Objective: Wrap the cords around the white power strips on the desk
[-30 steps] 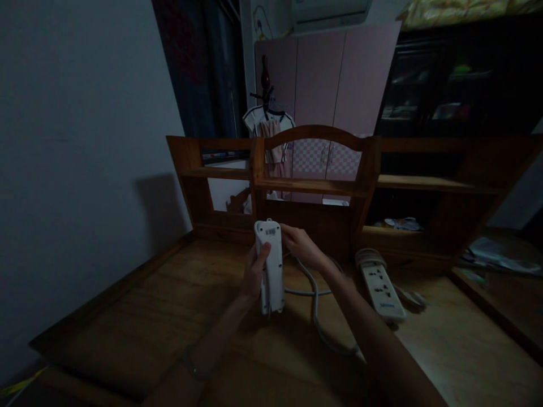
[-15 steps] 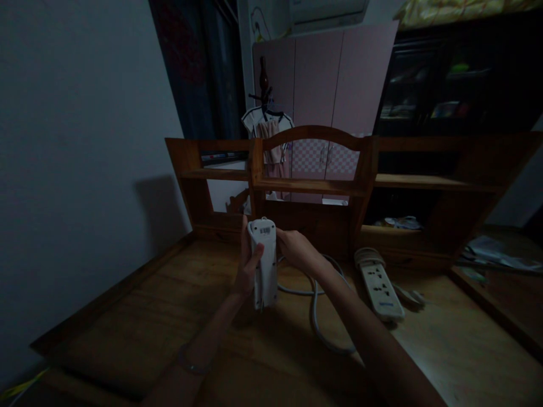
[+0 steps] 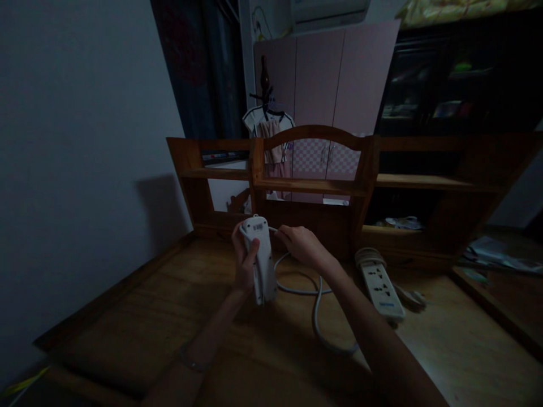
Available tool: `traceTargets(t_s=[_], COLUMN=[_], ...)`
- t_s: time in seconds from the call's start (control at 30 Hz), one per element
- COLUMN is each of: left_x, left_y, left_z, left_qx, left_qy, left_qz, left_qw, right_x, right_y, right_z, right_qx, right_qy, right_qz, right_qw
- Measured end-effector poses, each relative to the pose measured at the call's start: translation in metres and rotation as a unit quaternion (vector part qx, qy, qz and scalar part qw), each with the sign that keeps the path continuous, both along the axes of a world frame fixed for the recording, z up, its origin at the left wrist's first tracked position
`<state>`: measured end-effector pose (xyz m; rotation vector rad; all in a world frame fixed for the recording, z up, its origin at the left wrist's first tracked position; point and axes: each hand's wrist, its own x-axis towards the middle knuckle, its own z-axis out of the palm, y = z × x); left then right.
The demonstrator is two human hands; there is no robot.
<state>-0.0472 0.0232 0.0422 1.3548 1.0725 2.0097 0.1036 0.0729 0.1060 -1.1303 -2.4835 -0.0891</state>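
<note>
A white power strip (image 3: 263, 254) stands nearly upright in the middle of the view, its back with a label and screw holes turned to me. My left hand (image 3: 246, 257) grips it from the left, thumb across the back. Part of its cord runs along the strip's left side. My right hand (image 3: 300, 243) is closed on the power cord (image 3: 317, 308) just right of the strip's top. From there the cord drops in loose loops onto the wooden desktop (image 3: 169, 316) and passes behind my right forearm.
A second white power strip (image 3: 383, 291), its cord coiled at the far end, lies sockets up to the right, with a plug (image 3: 413, 298) beside it. A wooden shelf unit (image 3: 314, 185) rises along the desk's back edge. A wall (image 3: 85, 169) borders the left.
My right hand has moved a little right, away from the strip, drawing a short stretch of cord out between them. The strip has shifted slightly left and tilted.
</note>
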Motion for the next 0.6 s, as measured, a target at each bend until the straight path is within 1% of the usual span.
traceTargets(t_s=[0.1,0.27,0.33,0.4,0.5,0.6], left_x=[-0.004,-0.005,-0.006,-0.007,-0.008,-0.005], left_y=[0.003,0.006,0.007,0.008,0.008,0.006], left_z=[-0.003,-0.006,-0.006,-0.005,-0.003,-0.002], left_qx=[-0.011,-0.002,-0.01,-0.025,-0.043,-0.042], left_qy=[-0.021,-0.005,0.009,0.024,0.074,0.174], left_qz=[0.021,0.043,0.067,0.107,0.152,0.16], left_qw=[1.0,0.999,0.998,0.994,0.985,0.971], right_x=[0.001,0.009,0.015,0.022,0.029,0.03], right_y=[-0.003,-0.008,-0.01,-0.014,-0.022,-0.033], right_z=[0.003,0.015,0.022,0.03,0.04,0.047], right_qx=[0.015,0.078,0.093,0.102,0.121,0.14], right_qy=[-0.009,0.01,0.014,0.015,0.015,0.002], right_qz=[-0.004,-0.006,-0.014,-0.025,-0.023,-0.011], right_qw=[1.0,0.997,0.995,0.994,0.992,0.99])
